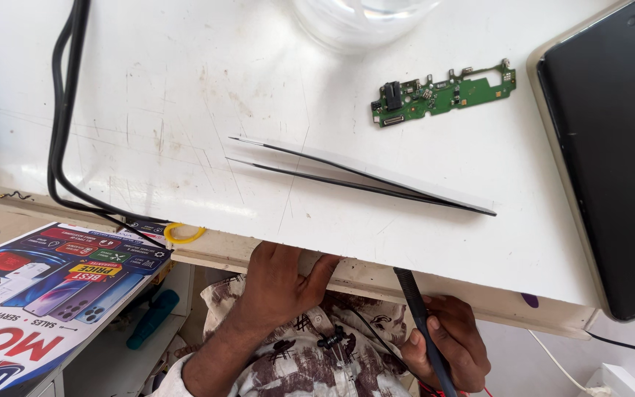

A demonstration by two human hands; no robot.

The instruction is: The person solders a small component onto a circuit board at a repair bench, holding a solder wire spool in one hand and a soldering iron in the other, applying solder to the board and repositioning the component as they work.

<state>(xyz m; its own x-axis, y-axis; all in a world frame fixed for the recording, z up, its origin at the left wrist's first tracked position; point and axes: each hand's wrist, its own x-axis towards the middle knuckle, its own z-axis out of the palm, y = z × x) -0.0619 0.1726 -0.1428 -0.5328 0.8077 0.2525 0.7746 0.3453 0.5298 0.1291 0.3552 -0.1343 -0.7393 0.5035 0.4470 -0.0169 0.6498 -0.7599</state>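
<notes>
One white table (185, 110), scratched. One black tablet (611, 147) at its right edge. One pair of tweezers (361, 176), lying mid-table, untouched. One green circuit board (442, 94), just beyond the tweezers. My left hand (281, 283), one, fingers curled against the table's underside edge, holding nothing. My right hand (446, 342), one, clenched round a black soldering iron (420, 323) below the edge; best kept steady, tip clear of my shirt.
</notes>
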